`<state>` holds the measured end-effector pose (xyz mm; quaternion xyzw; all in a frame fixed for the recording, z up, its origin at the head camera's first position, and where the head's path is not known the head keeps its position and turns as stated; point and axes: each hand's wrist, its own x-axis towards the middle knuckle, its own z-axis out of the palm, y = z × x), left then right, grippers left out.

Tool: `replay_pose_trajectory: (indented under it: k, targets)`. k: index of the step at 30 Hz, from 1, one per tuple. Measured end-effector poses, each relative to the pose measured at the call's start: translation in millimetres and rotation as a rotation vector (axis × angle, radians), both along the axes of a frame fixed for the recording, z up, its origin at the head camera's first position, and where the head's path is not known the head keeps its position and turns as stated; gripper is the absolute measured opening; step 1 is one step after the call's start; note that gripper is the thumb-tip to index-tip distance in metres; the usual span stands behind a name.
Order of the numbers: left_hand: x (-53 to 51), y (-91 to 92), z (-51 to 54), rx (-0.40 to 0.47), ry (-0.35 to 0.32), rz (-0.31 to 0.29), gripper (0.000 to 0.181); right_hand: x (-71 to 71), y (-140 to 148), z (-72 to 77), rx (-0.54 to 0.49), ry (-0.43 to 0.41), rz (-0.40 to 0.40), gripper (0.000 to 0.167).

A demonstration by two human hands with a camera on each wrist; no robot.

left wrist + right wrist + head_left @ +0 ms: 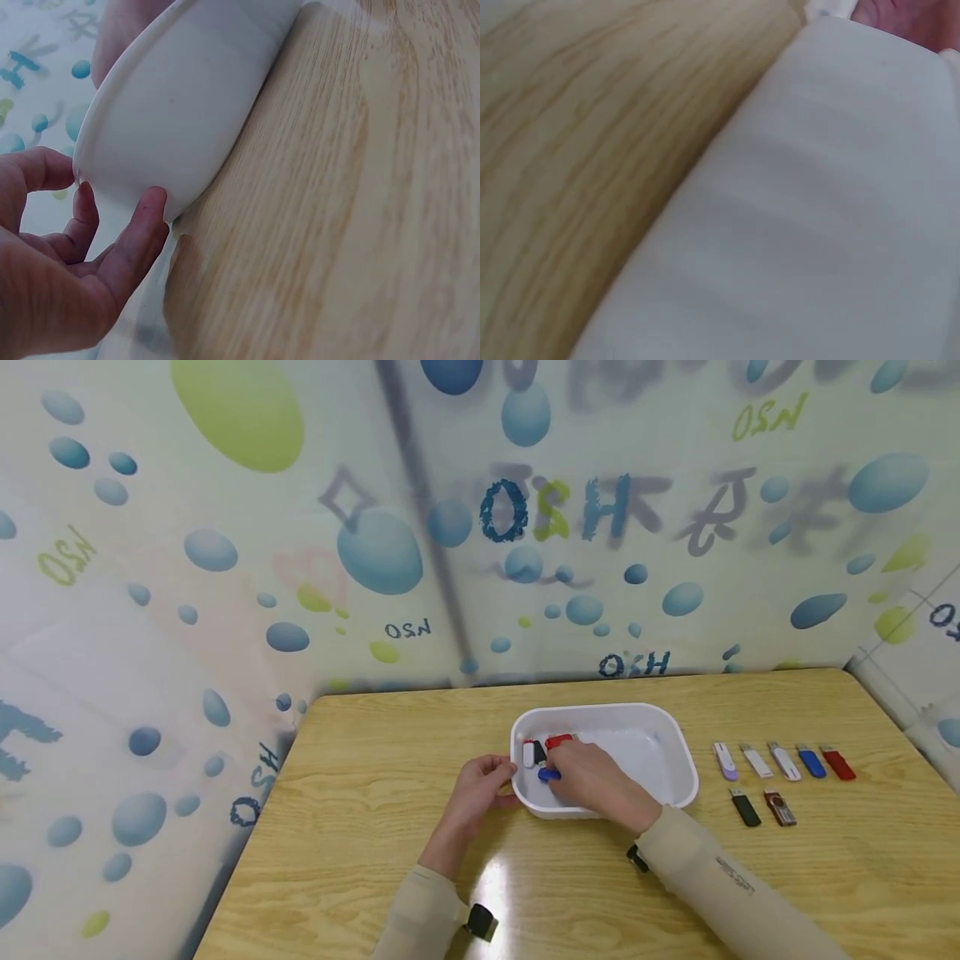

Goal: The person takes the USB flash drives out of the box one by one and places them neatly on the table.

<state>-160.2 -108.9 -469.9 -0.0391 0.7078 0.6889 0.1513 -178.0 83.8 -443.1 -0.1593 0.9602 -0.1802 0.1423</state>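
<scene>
A white plastic tray point(652, 793) stands on the wooden table. At its left end my left hand point(480, 789) holds the rim, with bent fingers point(150, 210) against the outer wall in the left wrist view. Inside the tray, my right hand point(588, 772) reaches down and pinches a blue USB stick point(547, 774); its fingertips are partly hidden. Close to those fingers lie a white USB stick point(528, 754), a black USB stick point(540, 752) and a red USB stick point(559, 741). The right wrist view shows mostly the tray's outer wall point(802, 202).
Right of the tray, several USB sticks lie in two rows on the table point(847, 877). The back row includes a blue one point(811, 762) and a red one point(838, 763); in front are a black one point(745, 807) and a brown one point(780, 808). A patterned curtain point(465, 568) hangs behind.
</scene>
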Motion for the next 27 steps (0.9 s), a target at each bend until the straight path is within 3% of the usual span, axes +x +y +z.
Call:
replay_pose_trajectory:
  k: [7, 13, 23, 27]
  targets:
    - [0.9, 2.0, -0.8, 0.024, 0.001, 0.01, 0.033, 9.7, 17.9, 18.8, -0.079, 0.081, -0.041, 0.018]
    - [1.2, 2.4, -0.5, 0.032, 0.003, 0.017, 0.033, 19.9, 38.8, 35.6, -0.103, 0.1, -0.1, 0.028]
    - [1.8, 2.1, 0.1, 0.029, 0.0, 0.015, 0.033, 39.6, 84.4, 52.5, -0.109, 0.241, -0.155, 0.023]
    - [1.3, 2.3, 0.9, 0.025, -0.002, 0.015, 0.033, 48.4, 107.3, 56.5, -0.109, 0.254, -0.189, 0.023]
